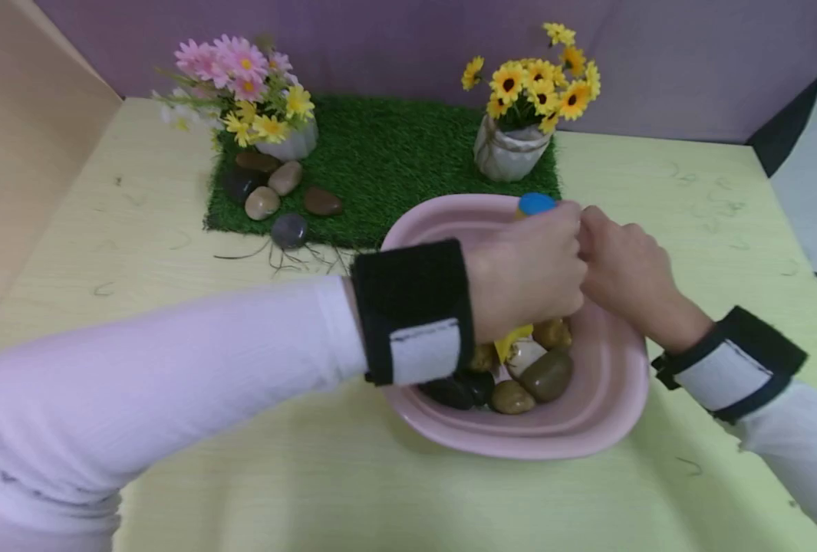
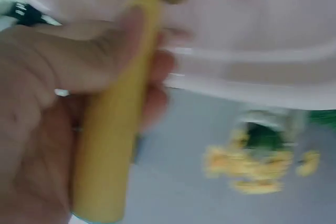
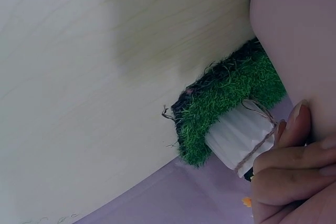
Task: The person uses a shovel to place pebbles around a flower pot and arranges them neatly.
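Observation:
A pink basin (image 1: 518, 446) with several wet stones (image 1: 548, 376) in it stands in front of me in the head view. My left hand (image 1: 528, 276) is over its back part and grips the thick handle (image 2: 110, 145) of a yellow tool. The blue butt end (image 1: 536, 203) shows above that fist, and a flat yellow lower part (image 1: 513, 341) shows among the stones, like a small shovel. Beside it, knuckles close to the left, my right hand (image 1: 625, 268) grips the basin at its back right rim. Curled right fingers (image 3: 289, 174) lie against the basin wall in the right wrist view.
Behind the basin lies a green turf mat (image 1: 394, 146). On it stand a pot of sunflowers (image 1: 510, 153) and a pot of pink and yellow daisies (image 1: 289, 142). Several loose stones (image 1: 263, 202) lie at its front left. A purple wall (image 1: 394, 46) closes off the back.

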Demonstrator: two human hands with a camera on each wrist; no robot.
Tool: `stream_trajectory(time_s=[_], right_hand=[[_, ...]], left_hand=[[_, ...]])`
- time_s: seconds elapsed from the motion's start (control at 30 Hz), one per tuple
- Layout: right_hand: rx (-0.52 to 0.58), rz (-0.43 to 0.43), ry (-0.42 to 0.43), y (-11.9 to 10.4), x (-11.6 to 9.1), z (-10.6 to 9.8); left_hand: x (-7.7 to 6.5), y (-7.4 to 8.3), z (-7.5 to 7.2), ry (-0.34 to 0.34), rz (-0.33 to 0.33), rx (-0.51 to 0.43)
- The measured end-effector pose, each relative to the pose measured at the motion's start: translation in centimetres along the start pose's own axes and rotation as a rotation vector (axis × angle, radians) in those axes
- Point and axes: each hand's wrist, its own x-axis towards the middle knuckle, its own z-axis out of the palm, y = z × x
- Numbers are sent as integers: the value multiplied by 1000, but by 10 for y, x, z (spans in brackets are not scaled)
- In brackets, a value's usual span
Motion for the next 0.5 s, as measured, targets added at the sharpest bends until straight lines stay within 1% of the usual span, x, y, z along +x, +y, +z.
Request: stream_trajectory(time_s=[0.07, 0.1, 0.13, 0.2, 0.3, 0.33, 0.37, 0.43, 0.5], right_hand=[[-37, 16, -41, 1, 1, -1], [-30, 21, -43, 1, 1, -1], [-25, 22, -46, 1, 0, -1], [-21, 16, -41, 1, 0, 0], [-14, 14, -48, 0, -1, 1], [-12, 13, -50, 0, -1, 1], [-9, 11, -54, 0, 0, 1], [-8, 9, -55, -1, 0, 1], [-10, 11, -54, -1, 0, 0]], left_hand=[[-14, -8, 17, 81, -7, -167], [-18, -10, 27, 114, -17, -251], [-20, -10, 37, 133, -22, -345], [-21, -5, 57, 165, -28, -504], [-23, 8, 80, 194, -60, -732], [-22, 13, 86, 209, -74, -772], [-22, 17, 91, 238, -86, -781], [-22, 24, 99, 301, -113, -786], [-22, 27, 103, 340, -144, -772]])
